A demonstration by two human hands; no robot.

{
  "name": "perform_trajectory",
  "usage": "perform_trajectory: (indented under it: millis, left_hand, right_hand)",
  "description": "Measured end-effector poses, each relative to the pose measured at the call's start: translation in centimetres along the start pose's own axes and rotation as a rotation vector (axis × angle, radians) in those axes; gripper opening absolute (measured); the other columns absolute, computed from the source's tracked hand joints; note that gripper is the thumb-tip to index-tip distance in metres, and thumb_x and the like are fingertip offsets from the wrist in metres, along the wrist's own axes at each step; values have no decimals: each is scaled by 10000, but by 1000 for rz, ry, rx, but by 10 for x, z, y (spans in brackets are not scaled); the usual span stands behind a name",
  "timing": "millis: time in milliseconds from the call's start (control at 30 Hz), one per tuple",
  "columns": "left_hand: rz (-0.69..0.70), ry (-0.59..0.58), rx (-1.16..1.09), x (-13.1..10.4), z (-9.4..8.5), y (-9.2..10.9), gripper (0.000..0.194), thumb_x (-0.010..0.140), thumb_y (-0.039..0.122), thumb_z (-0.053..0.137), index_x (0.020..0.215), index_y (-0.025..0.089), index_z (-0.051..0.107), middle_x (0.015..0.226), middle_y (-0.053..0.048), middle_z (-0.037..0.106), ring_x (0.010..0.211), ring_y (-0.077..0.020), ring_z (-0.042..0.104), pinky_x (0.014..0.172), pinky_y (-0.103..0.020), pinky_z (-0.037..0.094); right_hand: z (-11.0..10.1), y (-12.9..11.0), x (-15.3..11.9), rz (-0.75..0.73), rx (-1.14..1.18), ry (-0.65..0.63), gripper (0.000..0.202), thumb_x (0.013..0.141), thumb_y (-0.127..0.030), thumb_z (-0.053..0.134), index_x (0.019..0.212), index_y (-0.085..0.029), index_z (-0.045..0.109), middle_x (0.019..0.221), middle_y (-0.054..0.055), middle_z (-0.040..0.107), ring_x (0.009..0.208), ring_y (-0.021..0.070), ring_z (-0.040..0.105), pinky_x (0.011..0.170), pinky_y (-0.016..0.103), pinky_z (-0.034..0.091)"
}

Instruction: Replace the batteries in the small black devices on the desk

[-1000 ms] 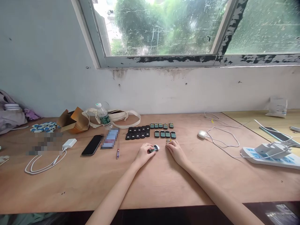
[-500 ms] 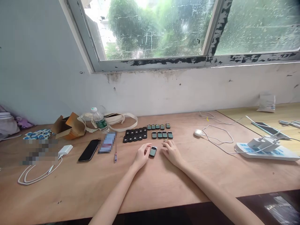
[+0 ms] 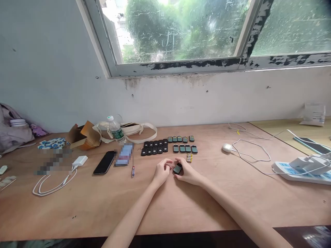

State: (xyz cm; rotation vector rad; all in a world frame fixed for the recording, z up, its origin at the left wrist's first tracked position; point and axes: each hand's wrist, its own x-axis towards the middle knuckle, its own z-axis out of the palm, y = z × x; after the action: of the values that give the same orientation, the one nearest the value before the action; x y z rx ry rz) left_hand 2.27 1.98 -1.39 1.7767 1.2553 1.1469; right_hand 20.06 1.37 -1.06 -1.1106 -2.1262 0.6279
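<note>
My right hand (image 3: 189, 172) has its thumb and fingers around the sides of a small dark device with a grey-green face (image 3: 177, 168), low over the table. Just left of it is my left hand (image 3: 162, 171), its fingers curved and a gap between thumb and forefinger; nothing shows in it. Beyond my right hand lie several small yellow-and-silver batteries (image 3: 189, 157) side by side. Farther back are two rows of similar grey-green-faced pieces (image 3: 182, 148). To their left sit rows of small black oval-cornered covers (image 3: 154, 150), each with a pale round mark.
On the left are a screwdriver (image 3: 133, 171), a black phone (image 3: 104, 162), a water bottle (image 3: 117, 132), an open cardboard box (image 3: 86, 137) and a white charger with cable (image 3: 80, 161). To the right are a white cabled plug (image 3: 227, 148) and a power strip (image 3: 292, 172).
My right hand has moved left and taken hold of the small device, which is now turned. The batteries have come into clear view. The camera view has shifted left.
</note>
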Motion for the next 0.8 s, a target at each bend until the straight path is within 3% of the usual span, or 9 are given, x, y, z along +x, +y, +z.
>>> perform_trajectory:
  millis: [233, 400, 600, 800]
  left_hand:
    - [-23, 112, 37, 2, -2, -4, 330, 750, 4, 365, 893, 175, 607, 909, -40, 682, 689, -125, 660, 684, -249, 529]
    - [-55, 184, 39, 5, -7, -7, 324, 759, 13, 370, 897, 181, 611, 929, -41, 685, 716, -142, 664, 700, -263, 525]
    - [-75, 186, 38, 4, -8, -6, 341, 745, 2, 359, 894, 180, 610, 938, -37, 679, 726, -140, 666, 680, -249, 519]
    - [-67, 153, 60, 3, -4, -9, 351, 741, -4, 365, 906, 186, 610, 934, -34, 673, 709, -136, 654, 681, -252, 511]
  right_hand:
    - [1, 0, 1, 74, -131, 56, 554, 691, -305, 689, 1187, -208, 463, 1134, 118, 528, 1113, 284, 487, 907, 427, 440]
    - [-5, 12, 45, 24, -101, 57, 556, 668, -211, 657, 1183, -182, 449, 1147, 122, 539, 1097, 269, 496, 921, 405, 421]
    - [-17, 29, 108, -6, -141, 14, 589, 629, -161, 638, 1185, -175, 444, 1154, 124, 566, 1096, 282, 501, 894, 395, 407]
    - [-11, 40, 122, 12, -240, -71, 565, 584, -142, 647, 1127, -183, 498, 1130, 114, 604, 1083, 295, 505, 921, 413, 356]
